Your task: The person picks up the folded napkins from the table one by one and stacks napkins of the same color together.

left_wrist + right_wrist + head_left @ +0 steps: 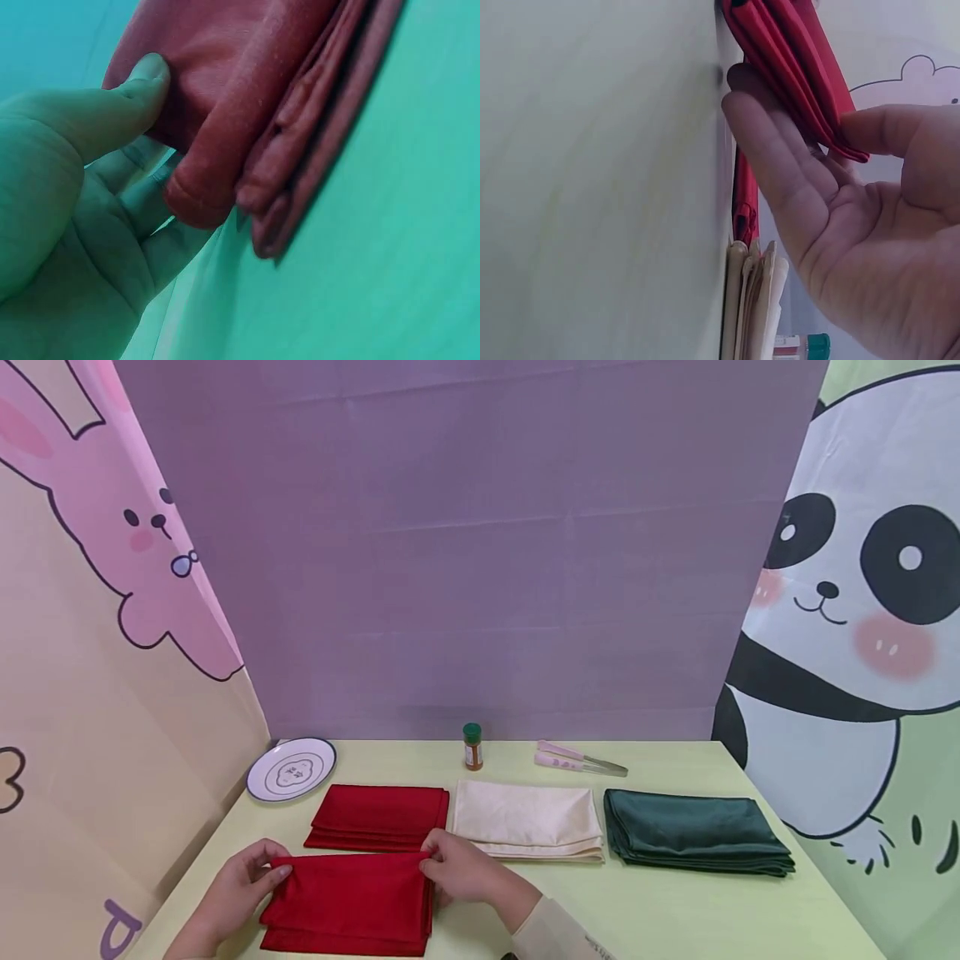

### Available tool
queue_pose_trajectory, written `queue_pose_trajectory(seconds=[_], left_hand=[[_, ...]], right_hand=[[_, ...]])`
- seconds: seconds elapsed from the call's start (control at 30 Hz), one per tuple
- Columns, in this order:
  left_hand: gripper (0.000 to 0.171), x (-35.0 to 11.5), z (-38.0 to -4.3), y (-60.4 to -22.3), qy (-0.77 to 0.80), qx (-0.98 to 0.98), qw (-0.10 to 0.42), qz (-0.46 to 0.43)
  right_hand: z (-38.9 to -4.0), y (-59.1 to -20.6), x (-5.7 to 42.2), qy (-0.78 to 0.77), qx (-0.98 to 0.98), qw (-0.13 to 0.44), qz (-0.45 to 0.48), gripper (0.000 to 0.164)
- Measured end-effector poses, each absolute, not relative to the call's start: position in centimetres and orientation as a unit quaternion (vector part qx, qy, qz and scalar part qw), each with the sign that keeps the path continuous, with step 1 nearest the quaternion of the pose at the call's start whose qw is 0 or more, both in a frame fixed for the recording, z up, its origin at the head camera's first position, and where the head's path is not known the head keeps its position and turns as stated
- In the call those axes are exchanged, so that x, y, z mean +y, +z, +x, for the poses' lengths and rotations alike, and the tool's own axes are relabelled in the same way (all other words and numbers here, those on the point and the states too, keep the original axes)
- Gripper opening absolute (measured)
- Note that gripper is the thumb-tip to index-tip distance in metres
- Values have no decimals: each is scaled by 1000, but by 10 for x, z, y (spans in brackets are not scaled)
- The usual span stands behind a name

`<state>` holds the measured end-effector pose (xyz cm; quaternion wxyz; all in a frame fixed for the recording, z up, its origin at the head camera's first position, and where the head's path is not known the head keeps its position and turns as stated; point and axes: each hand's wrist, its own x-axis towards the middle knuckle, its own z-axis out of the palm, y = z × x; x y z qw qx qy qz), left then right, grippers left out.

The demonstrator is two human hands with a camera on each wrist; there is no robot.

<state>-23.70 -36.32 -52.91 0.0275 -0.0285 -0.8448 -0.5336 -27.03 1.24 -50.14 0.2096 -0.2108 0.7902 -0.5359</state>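
Both hands hold a folded red cloth (pixel 348 897) by its two far corners, near the front of the table. My left hand (pixel 238 889) pinches the left corner, thumb on top and fingers beneath, as the left wrist view shows on the cloth (pixel 225 90). At the right corner, my right hand (pixel 468 870) pinches the folded layers between thumb and fingers; in the right wrist view the cloth (pixel 795 67) slants up off the tabletop. Just behind lies a second folded red cloth (pixel 378 814).
A folded cream cloth (pixel 525 814) and a folded dark green cloth (pixel 693 831) lie to the right. Along the back are a white plate (pixel 291 770) at left, a green-capped spice bottle (pixel 472 747) and tongs with pink handles (pixel 577 760). A purple backdrop (pixel 487 552) rises behind the table.
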Motion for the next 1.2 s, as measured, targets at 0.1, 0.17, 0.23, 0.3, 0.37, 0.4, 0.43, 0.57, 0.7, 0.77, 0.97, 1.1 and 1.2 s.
queue_pose_trajectory(seconds=[0.1, 0.17, 0.23, 0.3, 0.37, 0.4, 0.43, 0.57, 0.7, 0.77, 0.97, 1.1, 1.2], left_hand=[[18, -362, -238, -530, -553, -832, 29, -44], [19, -362, -238, -530, -558, -828, 34, -46], [19, -360, -238, -530, -561, -826, 35, -42], [20, -359, -238, -529, -563, -825, 35, -35], [22, -358, -239, -529, -569, -821, 32, -33], [24, -358, -239, -529, -572, -819, 30, -35], [26, -358, -239, -529, -575, -817, 27, -38], [36, -360, -240, -530, -599, -799, 1, -48], [46, -365, -240, -532, -619, -782, -34, -63], [49, -366, -240, -532, -623, -777, -45, -80], [52, -370, -237, -532, -629, -765, -68, -118], [53, -373, -235, -532, -632, -760, -77, -134], [47, -372, -234, -532, -635, -759, -60, -132]], right_hand=[[-270, -501, 13, -561, 771, 227, -201, 11], [-271, -501, 14, -568, 764, 233, -199, 13], [-271, -501, 14, -573, 760, 235, -197, 14], [-272, -502, 14, -578, 757, 233, -194, 15], [-273, -502, 14, -585, 754, 230, -191, 16], [-273, -502, 15, -588, 752, 229, -189, 17], [-274, -503, 15, -593, 750, 227, -187, 18], [-275, -502, 14, -608, 741, 219, -183, 18], [-274, -501, 14, -615, 742, 206, -172, 18], [-273, -501, 13, -616, 744, 197, -165, 19], [-273, -502, 12, -618, 750, 176, -155, 30], [-275, -503, 12, -611, 758, 156, -166, 38], [-277, -504, 12, -618, 754, 142, -169, 40]])
